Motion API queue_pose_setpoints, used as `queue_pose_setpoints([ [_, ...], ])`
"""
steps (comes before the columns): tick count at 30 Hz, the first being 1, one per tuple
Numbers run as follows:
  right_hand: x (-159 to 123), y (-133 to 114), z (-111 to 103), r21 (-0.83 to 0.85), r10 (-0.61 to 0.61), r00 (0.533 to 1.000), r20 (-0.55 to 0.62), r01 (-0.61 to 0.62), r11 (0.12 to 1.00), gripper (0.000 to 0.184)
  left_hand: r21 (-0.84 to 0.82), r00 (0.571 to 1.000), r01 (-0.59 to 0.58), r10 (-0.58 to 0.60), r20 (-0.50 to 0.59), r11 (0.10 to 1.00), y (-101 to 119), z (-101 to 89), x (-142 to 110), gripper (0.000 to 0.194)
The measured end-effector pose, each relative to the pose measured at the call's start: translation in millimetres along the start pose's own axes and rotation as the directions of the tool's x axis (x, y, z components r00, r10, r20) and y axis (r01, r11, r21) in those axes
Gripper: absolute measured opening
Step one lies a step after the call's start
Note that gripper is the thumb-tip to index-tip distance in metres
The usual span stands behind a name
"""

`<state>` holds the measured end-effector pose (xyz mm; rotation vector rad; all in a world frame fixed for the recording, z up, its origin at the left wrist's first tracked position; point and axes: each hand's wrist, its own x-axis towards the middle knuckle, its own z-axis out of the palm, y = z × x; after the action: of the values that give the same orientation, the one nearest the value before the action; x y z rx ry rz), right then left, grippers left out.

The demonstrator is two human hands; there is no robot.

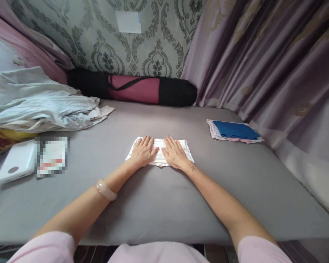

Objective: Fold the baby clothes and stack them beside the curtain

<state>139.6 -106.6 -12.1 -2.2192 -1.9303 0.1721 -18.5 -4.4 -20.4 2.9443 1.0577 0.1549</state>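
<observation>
A white folded cloth, with faint small prints on it, lies flat on the grey-covered surface in front of me. My left hand rests palm down on its left half, fingers stretched out. On the right half lies my right hand, also flat with the fingers extended. The two thumbs point toward each other, with a strip of the cloth showing between them. Parts of the cloth beneath both palms are hidden.
Folded fabrics with a blue piece on top lie at the right. A heap of pale clothes is at the left, with a white device and a blurred item nearer. A black-and-pink long bag lies along the patterned wall.
</observation>
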Motion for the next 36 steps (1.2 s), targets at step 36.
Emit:
queue_pose_setpoints([
  [36,-25,35,-8,-0.03,0.058,0.997,-0.047,-0.06,0.998,0.066,-0.022,0.999,-0.054,0.054,-0.007,0.998,-3,-4.7,2,0.064],
])
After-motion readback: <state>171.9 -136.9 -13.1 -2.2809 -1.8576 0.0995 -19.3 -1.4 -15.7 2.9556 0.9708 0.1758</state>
